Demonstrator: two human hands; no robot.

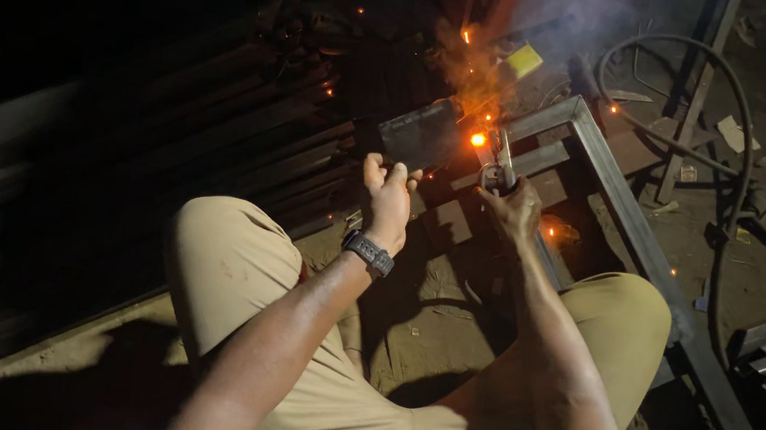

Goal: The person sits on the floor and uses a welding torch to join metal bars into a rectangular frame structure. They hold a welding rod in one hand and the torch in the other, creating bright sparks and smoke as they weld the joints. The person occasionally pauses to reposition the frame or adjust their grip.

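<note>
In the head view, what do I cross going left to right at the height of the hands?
Stacked metal bars → left hand holding a dark shield plate → right hand gripping the electrode holder → metal frame → black cable.

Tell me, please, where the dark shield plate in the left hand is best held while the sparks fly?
Probably at its lower near edge, from below, as the left hand grips the dark shield plate now. The plate stands between the fingers and the glowing weld point, which the right hand works.

Single head-worn view, looking steeply down and forward, close over the person's own knees, metal frame [612,168] beyond
</note>
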